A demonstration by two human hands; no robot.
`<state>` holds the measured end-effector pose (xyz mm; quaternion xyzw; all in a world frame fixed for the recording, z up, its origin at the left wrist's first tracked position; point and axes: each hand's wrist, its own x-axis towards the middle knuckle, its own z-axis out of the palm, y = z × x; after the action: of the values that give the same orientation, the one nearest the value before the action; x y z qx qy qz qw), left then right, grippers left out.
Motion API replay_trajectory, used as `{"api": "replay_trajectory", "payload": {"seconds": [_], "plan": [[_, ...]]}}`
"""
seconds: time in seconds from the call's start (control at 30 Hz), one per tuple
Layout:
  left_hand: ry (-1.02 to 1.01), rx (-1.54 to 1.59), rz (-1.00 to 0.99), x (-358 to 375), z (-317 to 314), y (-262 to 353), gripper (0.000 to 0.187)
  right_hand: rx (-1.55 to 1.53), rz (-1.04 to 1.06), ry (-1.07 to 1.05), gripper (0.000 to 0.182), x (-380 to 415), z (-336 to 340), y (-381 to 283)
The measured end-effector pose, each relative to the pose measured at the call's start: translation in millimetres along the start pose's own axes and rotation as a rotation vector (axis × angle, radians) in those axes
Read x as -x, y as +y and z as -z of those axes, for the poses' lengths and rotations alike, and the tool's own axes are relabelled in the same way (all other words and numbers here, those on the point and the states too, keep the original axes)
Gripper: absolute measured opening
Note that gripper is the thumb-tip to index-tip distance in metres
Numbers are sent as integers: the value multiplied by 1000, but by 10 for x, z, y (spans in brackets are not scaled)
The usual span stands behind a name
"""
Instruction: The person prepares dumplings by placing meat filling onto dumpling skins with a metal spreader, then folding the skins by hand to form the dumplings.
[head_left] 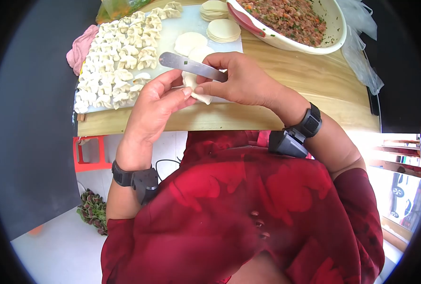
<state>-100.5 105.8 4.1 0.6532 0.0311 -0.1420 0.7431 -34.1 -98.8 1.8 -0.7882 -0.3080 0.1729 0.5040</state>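
Note:
A half-folded dumpling (202, 98) is pinched between the fingertips of my left hand (156, 104) and my right hand (246, 80), above the front edge of the white board. My right hand also grips a flat metal filling spatula (184, 64), its rounded end pointing left over my left fingers. A green speck sticks to the blade. Just beyond my hands, loose round dumpling wrappers (190, 42) lie on the board, with a stack of wrappers (223, 30) behind them. Rows of folded dumplings (118, 61) cover the board's left side. The dumpling's inside is hidden by my fingers.
A large white bowl (334, 35) of minced meat filling (286, 21) stands at the back right of the wooden table (295, 66). Clear plastic bags (362, 61) hang by the right edge. A pink cloth (82, 49) lies left of the white board (172, 23). A red stool (88, 163) stands below.

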Motion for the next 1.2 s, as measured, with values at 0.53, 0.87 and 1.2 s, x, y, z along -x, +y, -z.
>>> {"api": "replay_trajectory", "payload": {"seconds": [0.53,0.87,1.2], "plan": [[36,-20,-65,-12,-81,-41,49,-52,-79,68,21,36,-70,51],[57,6,-70,1,-76,-59,45,-124,-96,92,21,13,-119,121],[49,-78,-61,-19,-71,-64,39,65,-54,90,23,23,-153,17]]}}
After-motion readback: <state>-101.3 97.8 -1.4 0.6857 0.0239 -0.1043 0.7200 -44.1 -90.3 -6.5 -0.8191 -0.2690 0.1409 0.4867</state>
